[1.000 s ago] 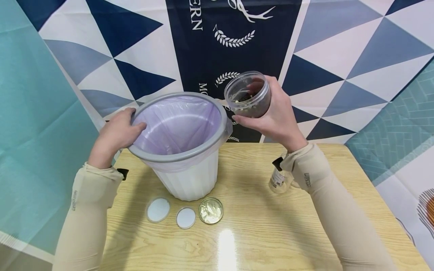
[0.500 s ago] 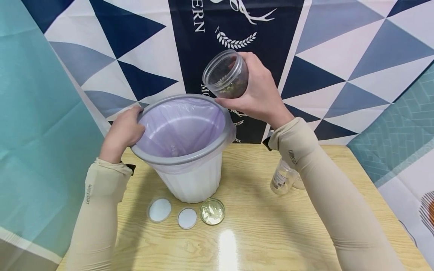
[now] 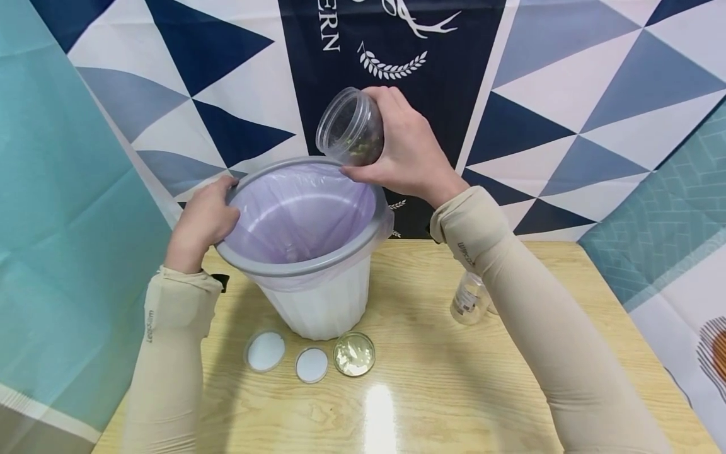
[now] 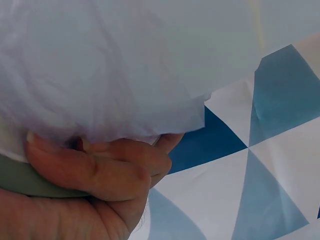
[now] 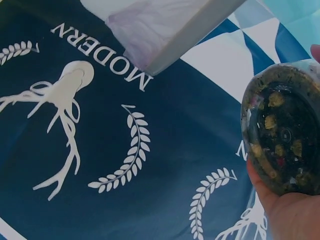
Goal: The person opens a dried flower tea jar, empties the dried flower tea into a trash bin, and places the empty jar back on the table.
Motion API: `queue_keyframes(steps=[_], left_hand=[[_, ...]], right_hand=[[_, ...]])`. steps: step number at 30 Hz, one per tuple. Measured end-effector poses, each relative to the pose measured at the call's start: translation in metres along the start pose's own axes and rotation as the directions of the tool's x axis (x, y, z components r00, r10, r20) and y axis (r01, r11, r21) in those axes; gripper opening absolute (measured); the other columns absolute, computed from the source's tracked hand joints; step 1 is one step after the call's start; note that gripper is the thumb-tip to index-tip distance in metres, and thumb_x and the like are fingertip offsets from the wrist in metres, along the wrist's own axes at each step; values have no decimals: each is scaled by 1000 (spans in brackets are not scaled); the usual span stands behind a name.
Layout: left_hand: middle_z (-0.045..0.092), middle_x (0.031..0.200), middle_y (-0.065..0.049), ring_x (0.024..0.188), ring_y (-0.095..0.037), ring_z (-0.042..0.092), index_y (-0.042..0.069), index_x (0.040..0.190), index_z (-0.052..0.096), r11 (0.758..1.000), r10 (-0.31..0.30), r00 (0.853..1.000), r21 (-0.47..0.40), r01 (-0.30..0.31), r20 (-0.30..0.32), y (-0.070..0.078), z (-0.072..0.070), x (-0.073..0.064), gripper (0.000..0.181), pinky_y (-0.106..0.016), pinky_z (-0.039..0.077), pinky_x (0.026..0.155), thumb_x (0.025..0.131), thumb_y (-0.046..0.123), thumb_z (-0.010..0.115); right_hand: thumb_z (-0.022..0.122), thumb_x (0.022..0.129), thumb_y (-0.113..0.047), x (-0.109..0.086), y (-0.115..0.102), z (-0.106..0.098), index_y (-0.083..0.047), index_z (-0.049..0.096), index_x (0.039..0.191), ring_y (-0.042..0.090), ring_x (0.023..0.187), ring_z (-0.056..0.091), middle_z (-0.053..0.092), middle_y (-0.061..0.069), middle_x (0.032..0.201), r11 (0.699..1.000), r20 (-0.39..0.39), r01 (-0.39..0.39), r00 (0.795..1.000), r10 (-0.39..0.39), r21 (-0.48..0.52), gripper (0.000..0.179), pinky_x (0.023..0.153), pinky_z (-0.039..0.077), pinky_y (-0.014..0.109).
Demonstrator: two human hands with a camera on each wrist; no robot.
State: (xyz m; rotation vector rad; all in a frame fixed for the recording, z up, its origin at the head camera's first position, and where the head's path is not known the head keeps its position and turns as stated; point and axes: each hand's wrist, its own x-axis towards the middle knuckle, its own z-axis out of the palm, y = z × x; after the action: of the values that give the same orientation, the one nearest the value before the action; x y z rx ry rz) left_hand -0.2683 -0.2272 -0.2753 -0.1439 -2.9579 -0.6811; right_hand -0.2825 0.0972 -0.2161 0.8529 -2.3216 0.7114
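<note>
A white bin with a grey rim (image 3: 303, 268) stands on the table, lined with a pale purple bag (image 3: 306, 208). My left hand (image 3: 204, 214) grips the left of this rim; in the left wrist view its curled fingers (image 4: 115, 167) press against the liner. Over the bin's far right edge, my right hand (image 3: 411, 148) holds a clear plastic jar (image 3: 354, 129), tilted with its open mouth facing left. Dark dried bits with yellow pieces lie inside the jar, and the right wrist view shows them through its base (image 5: 285, 132).
Two white round lids (image 3: 266, 351) and a shiny gold lid (image 3: 354, 354) lie in front of the bin. A clear labelled jar (image 3: 468, 301) stands to the right, with another clear item partly hidden behind the right forearm. A patterned cloth (image 3: 527, 82) hangs behind.
My right hand has carried the jar leftward and up to the bin's edge, tipping it further. My left hand has drawn its thumb in closer on the rim.
</note>
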Motion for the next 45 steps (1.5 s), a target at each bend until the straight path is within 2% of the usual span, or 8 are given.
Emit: queue_keyframes(steps=[9,15,22,31,37,45], left_hand=[[44,152,-35,128,-52,50,-5,156,37,1000,-5,1000,3,5,-6,1,0,1,66,-67,40,110,90,0,42],[44,153,-35,128,-52,50,-5,156,37,1000,-12,1000,-5,12,-8,2,1,1,66,-66,40,111,90,0,42],[45,152,-34,128,-51,51,-4,157,37,1000,-12,1000,-11,12,-10,3,1,2,66,-66,41,110,91,0,42],[45,152,-34,128,-52,51,-4,156,37,1000,-22,1000,-1,22,-14,2,1,1,65,-67,41,110,91,0,42],[47,149,-35,126,-52,52,-6,153,40,1000,-8,1000,6,8,-30,2,1,0,64,-66,41,109,90,0,43],[47,149,-35,125,-52,52,-6,154,40,1000,-8,1000,9,8,-24,1,1,0,65,-67,41,108,89,0,43]], right_hand=[[92,70,-35,11,-3,3,-6,48,145,27,115,58,55,12,126,991,51,38,998,-32,-126,92,105,51,40],[91,71,-31,18,-2,7,-4,48,144,31,114,56,56,15,123,966,79,121,991,-106,-229,89,103,50,43],[89,71,-27,21,-3,9,-2,49,143,34,110,56,56,17,123,941,96,161,986,-138,-298,87,102,49,46],[89,70,-23,24,-5,11,-1,51,141,37,108,56,57,18,123,889,76,247,969,-237,-386,83,98,49,46],[86,72,-20,26,-6,12,0,53,138,37,108,58,58,19,124,844,81,299,952,-294,-445,77,103,48,45],[81,75,-13,28,-8,9,0,54,139,38,112,56,59,19,125,803,98,361,928,-359,-475,70,108,47,47]])
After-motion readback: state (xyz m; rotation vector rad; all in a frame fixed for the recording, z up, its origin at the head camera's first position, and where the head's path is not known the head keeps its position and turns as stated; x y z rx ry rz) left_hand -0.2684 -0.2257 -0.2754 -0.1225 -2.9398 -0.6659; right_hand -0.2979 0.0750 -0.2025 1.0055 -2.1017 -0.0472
